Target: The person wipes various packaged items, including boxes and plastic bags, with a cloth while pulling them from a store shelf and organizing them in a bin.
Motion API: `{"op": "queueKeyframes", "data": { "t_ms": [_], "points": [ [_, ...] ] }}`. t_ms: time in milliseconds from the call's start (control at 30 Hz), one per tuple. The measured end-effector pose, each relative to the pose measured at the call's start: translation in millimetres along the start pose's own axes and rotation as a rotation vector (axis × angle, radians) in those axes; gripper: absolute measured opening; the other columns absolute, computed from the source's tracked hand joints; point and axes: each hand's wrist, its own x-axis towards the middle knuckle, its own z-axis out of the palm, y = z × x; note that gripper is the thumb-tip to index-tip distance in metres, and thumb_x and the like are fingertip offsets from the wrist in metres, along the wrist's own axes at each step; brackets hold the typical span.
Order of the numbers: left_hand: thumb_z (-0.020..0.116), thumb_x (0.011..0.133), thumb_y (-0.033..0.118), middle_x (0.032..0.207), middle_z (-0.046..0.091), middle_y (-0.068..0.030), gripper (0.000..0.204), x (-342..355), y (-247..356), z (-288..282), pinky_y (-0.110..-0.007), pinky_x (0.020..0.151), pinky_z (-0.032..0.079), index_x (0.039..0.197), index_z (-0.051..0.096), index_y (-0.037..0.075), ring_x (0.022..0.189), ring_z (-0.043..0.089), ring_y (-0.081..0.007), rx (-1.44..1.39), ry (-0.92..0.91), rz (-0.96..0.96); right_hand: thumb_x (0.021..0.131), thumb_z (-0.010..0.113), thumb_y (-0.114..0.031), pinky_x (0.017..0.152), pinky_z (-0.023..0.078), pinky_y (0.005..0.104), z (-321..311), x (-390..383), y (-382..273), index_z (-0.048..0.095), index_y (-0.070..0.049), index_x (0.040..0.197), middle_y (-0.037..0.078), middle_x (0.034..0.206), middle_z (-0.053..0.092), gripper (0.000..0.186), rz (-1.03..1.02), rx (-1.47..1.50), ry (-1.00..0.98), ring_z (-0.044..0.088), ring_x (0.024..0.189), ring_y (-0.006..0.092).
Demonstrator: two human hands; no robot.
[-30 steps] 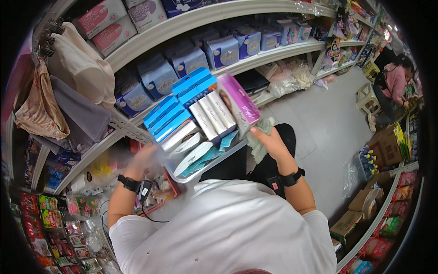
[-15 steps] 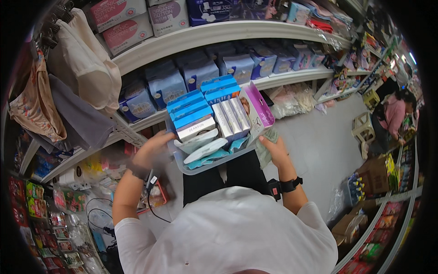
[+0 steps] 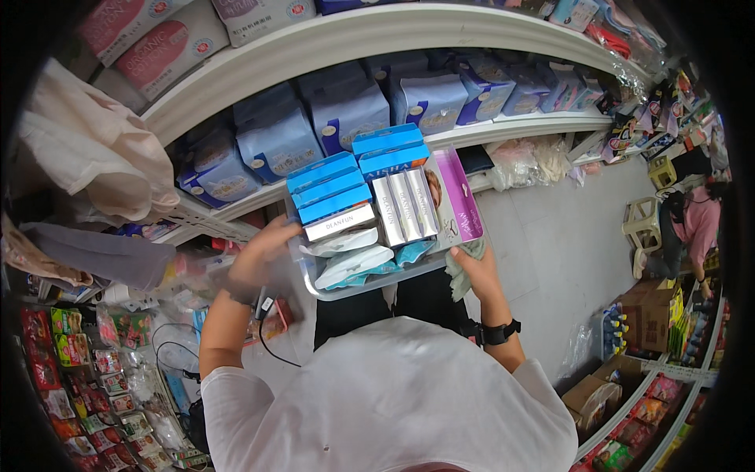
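1. A person in a white shirt (image 3: 393, 401) stands in a shop aisle holding a clear plastic tray (image 3: 370, 282) up at chest height, just in front of a white shelf (image 3: 377, 31) curved by the lens.

2. The left hand (image 3: 259, 256) grips the tray's left edge, fingers (image 3: 277, 230) curled together around the rim; the wrist below it is blurred.

3. The right hand (image 3: 476, 271) holds the tray's right front corner, fingers closed on the rim with a pale green cloth (image 3: 464, 256) pressed between palm and tray. A black wristband (image 3: 498, 332) sits on that forearm.

4. The tray is packed full: blue boxes (image 3: 330, 185) stacked on the left and at the back, three silver boxes (image 3: 405, 206) standing side by side in the middle, a pink-and-white box (image 3: 456, 197) leaning along the right side, and white pouches (image 3: 350, 256) lying at the front.

5. On the shelf behind the tray stand rows of soft blue-and-white packs (image 3: 275, 141); pink packs (image 3: 157, 47) sit on the level above.

6. Beige garments (image 3: 94, 149) hang at the left, with small packaged goods (image 3: 63, 370) racked below them.

7. At the far right another person in a pink top (image 3: 696, 224) is bent over near a plastic stool (image 3: 645, 224) and a cardboard carton (image 3: 649, 315) on the grey floor (image 3: 566, 259).
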Motion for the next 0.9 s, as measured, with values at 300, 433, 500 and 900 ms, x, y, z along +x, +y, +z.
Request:
{"op": "queueKeyframes", "data": {
  "t_ms": [300,433,500,900],
  "points": [
    [0.066,0.083,0.033,0.127,0.053,-0.0154,0.07,-6.2,-11.2,-7.8,-0.033,0.082,0.049,0.14,0.038,0.005,0.109,0.056,-0.0228,0.289,0.204,0.208,0.083,0.07,-0.018,0.075,0.05,0.0283,-12.2,1.7,-1.9,0.049,0.001,0.124,0.006,0.099,0.061,0.05,0.062,-0.043,-0.021,0.059,0.085,0.0133],
    [0.065,0.085,0.011,0.126,0.051,-0.0143,0.052,-25.4,-34.8,-4.8,-0.033,0.09,0.048,0.132,0.044,0.002,0.113,0.053,-0.0207,0.384,0.495,0.604,0.088,0.065,-0.021,0.058,0.052,0.0277,-24.2,-8.7,-15.7,0.054,-0.001,0.111,0.007,0.08,0.064,0.033,0.051,-0.033,-0.012,0.061,0.063,0.0141],
    [0.064,0.086,0.011,0.122,0.053,-0.0124,0.045,-51.5,-29.0,13.2,-0.031,0.089,0.048,0.127,0.048,0.002,0.112,0.054,-0.0198,0.338,0.577,0.737,0.089,0.064,-0.022,0.057,0.052,0.0281,-39.6,-15.5,-25.0,0.054,0.0,0.11,0.008,0.08,0.064,0.033,0.045,-0.002,-0.009,0.061,0.062,0.0143],
    [0.069,0.072,0.001,0.107,0.064,-0.0138,0.027,-89.8,-29.7,98.2,-0.037,0.084,0.049,0.097,0.057,0.001,0.098,0.061,-0.0329,0.949,0.351,0.769,0.076,0.066,-0.033,0.081,0.052,0.0324,17.4,-53.4,-65.5,0.048,0.006,0.121,0.02,0.109,0.063,0.062,0.019,0.514,-0.206,0.064,0.093,0.0257]
  ]
}}
